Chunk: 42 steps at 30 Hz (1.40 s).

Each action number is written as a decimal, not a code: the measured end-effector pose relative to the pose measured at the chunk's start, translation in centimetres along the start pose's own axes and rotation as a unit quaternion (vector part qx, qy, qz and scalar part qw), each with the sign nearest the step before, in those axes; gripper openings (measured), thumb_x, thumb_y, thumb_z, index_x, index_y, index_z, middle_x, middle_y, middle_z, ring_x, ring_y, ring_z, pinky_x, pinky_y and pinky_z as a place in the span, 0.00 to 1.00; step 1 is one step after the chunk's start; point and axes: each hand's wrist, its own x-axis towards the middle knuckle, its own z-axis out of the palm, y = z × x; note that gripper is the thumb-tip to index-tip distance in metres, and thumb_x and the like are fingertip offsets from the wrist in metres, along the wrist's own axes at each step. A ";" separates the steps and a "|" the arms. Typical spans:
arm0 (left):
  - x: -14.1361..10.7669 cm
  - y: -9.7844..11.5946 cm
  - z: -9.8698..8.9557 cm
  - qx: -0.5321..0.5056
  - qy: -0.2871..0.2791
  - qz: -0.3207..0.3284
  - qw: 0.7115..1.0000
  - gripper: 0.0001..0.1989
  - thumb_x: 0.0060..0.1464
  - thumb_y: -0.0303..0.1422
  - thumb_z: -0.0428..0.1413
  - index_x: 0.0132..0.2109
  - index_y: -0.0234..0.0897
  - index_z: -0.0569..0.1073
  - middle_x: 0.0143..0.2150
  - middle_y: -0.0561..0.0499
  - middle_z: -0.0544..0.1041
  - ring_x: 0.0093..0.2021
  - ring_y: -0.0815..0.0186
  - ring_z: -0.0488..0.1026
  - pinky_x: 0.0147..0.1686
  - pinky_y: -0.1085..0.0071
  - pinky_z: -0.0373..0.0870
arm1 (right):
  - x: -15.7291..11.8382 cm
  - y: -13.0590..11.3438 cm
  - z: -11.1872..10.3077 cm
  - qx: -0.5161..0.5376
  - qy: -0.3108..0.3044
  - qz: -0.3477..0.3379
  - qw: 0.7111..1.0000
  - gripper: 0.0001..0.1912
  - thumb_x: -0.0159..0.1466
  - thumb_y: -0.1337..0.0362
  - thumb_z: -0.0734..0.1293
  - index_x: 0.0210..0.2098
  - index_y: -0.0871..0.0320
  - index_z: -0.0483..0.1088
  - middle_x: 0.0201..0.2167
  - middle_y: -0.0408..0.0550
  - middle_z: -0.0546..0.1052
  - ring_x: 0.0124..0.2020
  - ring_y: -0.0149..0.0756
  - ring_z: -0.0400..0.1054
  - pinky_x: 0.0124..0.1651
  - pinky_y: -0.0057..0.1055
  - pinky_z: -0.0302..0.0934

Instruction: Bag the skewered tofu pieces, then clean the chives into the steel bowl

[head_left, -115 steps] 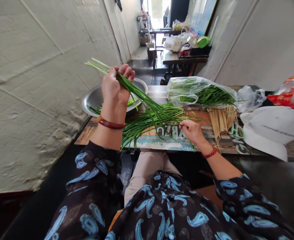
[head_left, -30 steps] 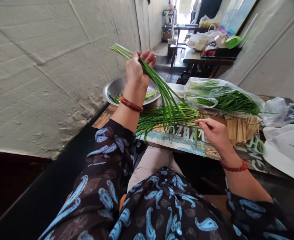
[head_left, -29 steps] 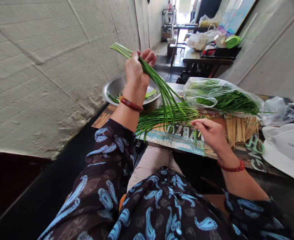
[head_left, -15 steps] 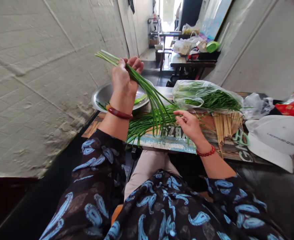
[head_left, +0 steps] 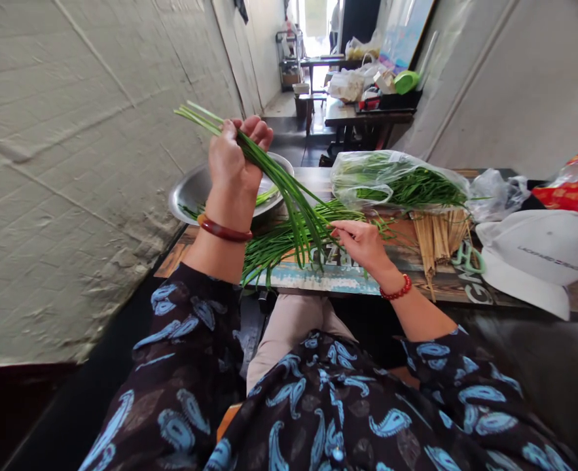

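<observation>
My left hand (head_left: 237, 154) is raised above the table with its fingers curled round a small bunch of garlic chives (head_left: 276, 171). The pale stalk ends stick out to the upper left, and the green leaves droop to the lower right. At the edge of those leaves, my right hand (head_left: 362, 245) pinches with thumb and index finger on leaf tips. A loose pile of garlic chives (head_left: 264, 252) lies on the table below. Behind my left forearm stands a metal bowl (head_left: 183, 190) with some chives inside, partly hidden by the arm.
A clear plastic bag (head_left: 352, 173) full of chives lies beyond my right hand. To the right are wooden skewers (head_left: 429, 239), green-handled scissors (head_left: 468, 257), a white cap (head_left: 539, 252) and a red package (head_left: 571, 186). A rough wall (head_left: 72, 196) runs along the left.
My right hand has moved in to the drooping leaves and its fingers have closed there. My left hand keeps hold of the bunch. The whole view has shifted slightly.
</observation>
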 end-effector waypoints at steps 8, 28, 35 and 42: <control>0.6 0.2 -1.3 0.064 -0.031 0.004 0.997 0.08 0.54 0.48 0.55 0.35 0.52 0.69 0.24 0.51 0.73 0.55 0.56 0.65 0.41 0.57 0.62 | -0.5 4.3 -2.3 -0.037 -0.012 0.107 0.993 0.16 0.65 0.67 0.60 0.43 0.56 0.79 0.37 0.47 0.82 0.31 0.35 0.75 0.40 0.33 0.68; -1.7 -0.1 0.7 0.008 0.061 0.000 0.998 0.12 0.65 0.32 0.46 0.31 0.42 0.64 0.27 0.53 0.74 0.35 0.67 0.73 0.40 0.66 0.69 | -4.6 3.4 0.2 -0.012 -0.060 -0.004 0.998 0.17 0.65 0.73 0.55 0.41 0.57 0.74 0.33 0.48 0.78 0.35 0.37 0.72 0.42 0.32 0.64; -4.8 0.1 1.9 -0.003 0.031 -0.015 0.999 0.09 0.65 0.32 0.49 0.34 0.39 0.66 0.25 0.55 0.73 0.21 0.73 0.67 0.29 0.74 0.70 | -4.8 4.9 -0.6 -0.148 -0.076 -0.017 0.986 0.18 0.67 0.71 0.55 0.39 0.54 0.76 0.34 0.49 0.79 0.37 0.40 0.74 0.42 0.34 0.66; -9.3 -1.0 1.8 0.132 -0.214 -0.080 0.965 0.10 0.56 0.40 0.60 0.42 0.41 0.74 0.23 0.57 0.65 0.18 0.75 0.55 0.18 0.77 0.52 | -1.8 3.5 -3.2 -0.116 0.034 -0.041 0.992 0.14 0.67 0.60 0.62 0.46 0.53 0.78 0.59 0.55 0.73 0.59 0.50 0.68 0.61 0.54 0.60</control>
